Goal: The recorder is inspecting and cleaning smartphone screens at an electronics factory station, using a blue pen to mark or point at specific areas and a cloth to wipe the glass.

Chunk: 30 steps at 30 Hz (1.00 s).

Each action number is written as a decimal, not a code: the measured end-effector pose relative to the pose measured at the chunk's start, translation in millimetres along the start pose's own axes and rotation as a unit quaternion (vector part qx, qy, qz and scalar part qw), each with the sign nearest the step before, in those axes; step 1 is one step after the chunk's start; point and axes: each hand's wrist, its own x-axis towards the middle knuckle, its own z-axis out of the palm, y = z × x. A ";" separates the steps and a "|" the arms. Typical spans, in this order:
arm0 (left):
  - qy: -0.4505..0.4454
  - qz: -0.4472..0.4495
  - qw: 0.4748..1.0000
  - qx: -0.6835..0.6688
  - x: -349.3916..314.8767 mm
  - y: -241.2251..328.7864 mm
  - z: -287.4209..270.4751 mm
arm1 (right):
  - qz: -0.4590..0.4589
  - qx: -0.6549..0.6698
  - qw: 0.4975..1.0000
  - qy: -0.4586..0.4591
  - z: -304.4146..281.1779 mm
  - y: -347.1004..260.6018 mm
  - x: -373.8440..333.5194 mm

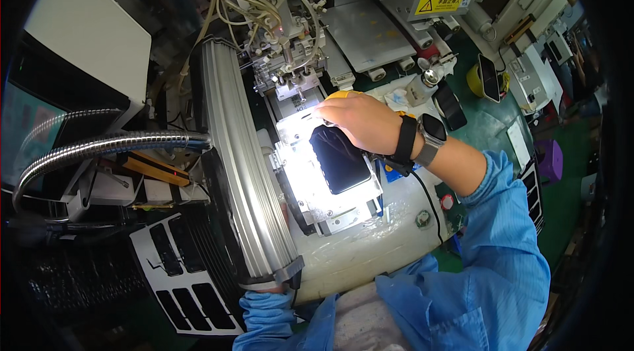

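Note:
A dark, phone-sized glass panel point(340, 159) lies on a brightly lit metal fixture point(307, 176). My right hand point(353, 120) is over the panel's far end, fingers bent downward and pressed together. Something yellow-orange point(340, 94) shows at the far side of those fingers; its kind is unclear. On my right wrist are a black strap point(405, 138) and a watch point(432, 130). My left sleeve point(267, 315) runs under a ribbed aluminium housing point(244, 159), which hides my left hand.
Beyond the fixture stands a machine head with tubes point(284, 40). A flexible metal conduit point(112, 143) arches at left, above a white tray of dark panels point(191, 285). At right are a dispenser bottle point(421, 89), a dark phone-shaped piece point(450, 106) and a yellow holder point(474, 80).

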 end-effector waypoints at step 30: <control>-0.001 0.041 0.986 0.160 0.2 -26.4 3.6 | -0.016 -0.001 0.999 -0.042 -23.3 -58.1 -64.7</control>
